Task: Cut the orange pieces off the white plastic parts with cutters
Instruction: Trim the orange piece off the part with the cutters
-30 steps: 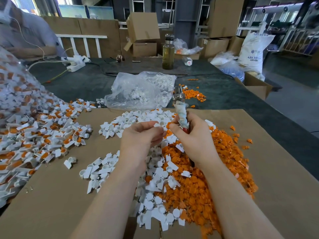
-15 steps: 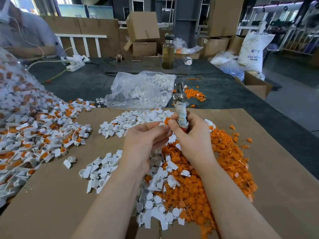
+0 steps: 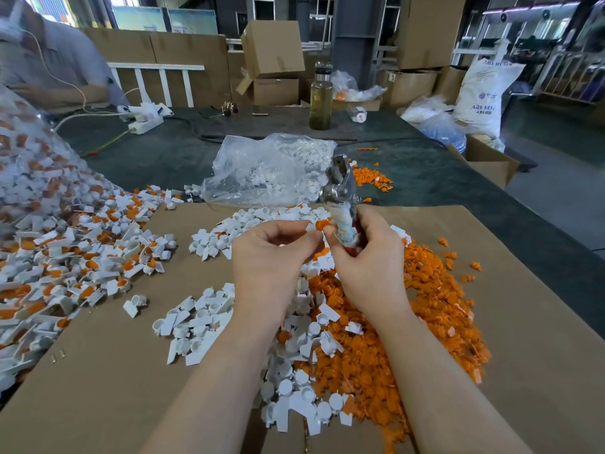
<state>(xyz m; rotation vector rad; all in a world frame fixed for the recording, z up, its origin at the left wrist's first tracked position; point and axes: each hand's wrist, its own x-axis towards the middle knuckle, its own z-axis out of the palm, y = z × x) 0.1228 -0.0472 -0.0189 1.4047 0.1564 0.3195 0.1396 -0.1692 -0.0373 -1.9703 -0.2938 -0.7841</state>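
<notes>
Part (image 3: 317,225), white with an orange piece on it, sits pinched in my left hand (image 3: 273,257) at the fingertips, held up over the piles, just beside the cutters (image 3: 340,198). My right hand (image 3: 370,257) wraps the cutters' taped handles, head pointing up and away from me; I can't tell from here how far the jaws are parted. Right thumb tip touches or nearly touches the orange end. Nothing is between the jaws yet, so I judge this as lining up before a cut.

Handling, my guess: the part is tiny, light, stiff moulded plastic, smooth, so it can slip or spring away when snipped. Best hold is on the white body, fingertips clear of the orange end, so the jaws can reach the joint. The orange bit will likely fly or drop.

Below my hands on the cardboard (image 3: 98,388): a big orange heap (image 3: 409,322) to the right, cut white parts (image 3: 196,322) in the middle. Uncut parts (image 3: 65,250) spill in from the left. A clear bag (image 3: 262,172) of white parts lies farther back on the desk (image 3: 442,178).
</notes>
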